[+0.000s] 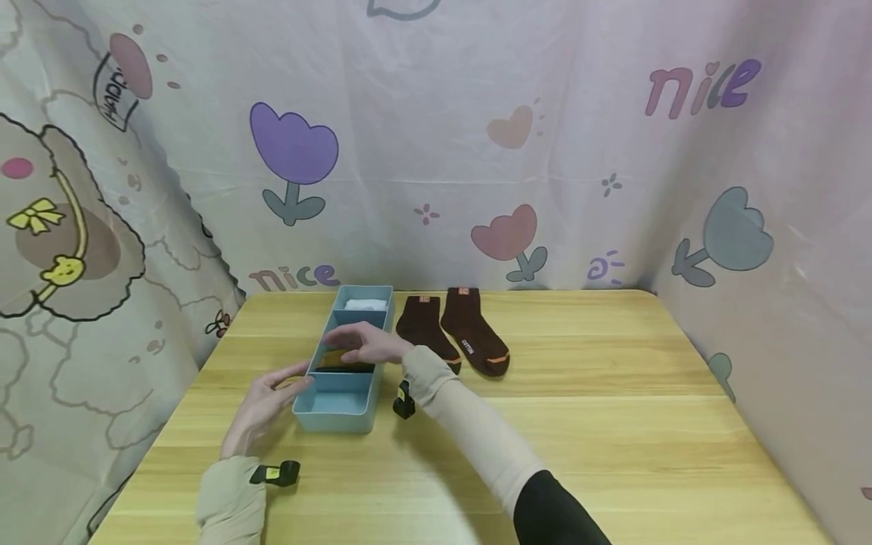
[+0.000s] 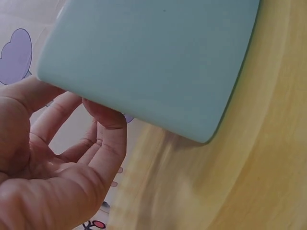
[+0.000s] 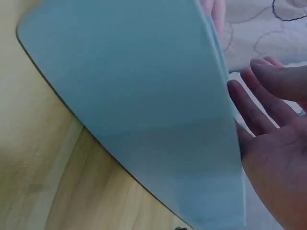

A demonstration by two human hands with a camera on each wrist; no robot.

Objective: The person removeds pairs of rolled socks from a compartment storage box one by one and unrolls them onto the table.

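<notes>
A light blue divided storage box (image 1: 341, 422) stands lengthwise on the table. My left hand (image 1: 262, 401) holds its left rim near the front, the thumb over the edge. In the left wrist view, the left hand (image 2: 62, 158) has its fingertips at the rim. My right hand (image 1: 371, 344) reaches over the middle compartment, where a folded mustard-brown cloth item (image 1: 334, 359) with a dark edge lies partly hidden. In the right wrist view, the right hand (image 3: 278, 143) has loosely spread fingers dipping behind the box wall. A folded white cloth (image 1: 366, 304) lies in the back compartment.
Two dark brown socks (image 1: 425, 329) with orange toe lines lie flat to the right of the box. The wooden table (image 1: 613, 424) meets a printed curtain (image 1: 409, 151) at the back and sides. A black wrist camera (image 1: 404, 401) hangs under the right sleeve.
</notes>
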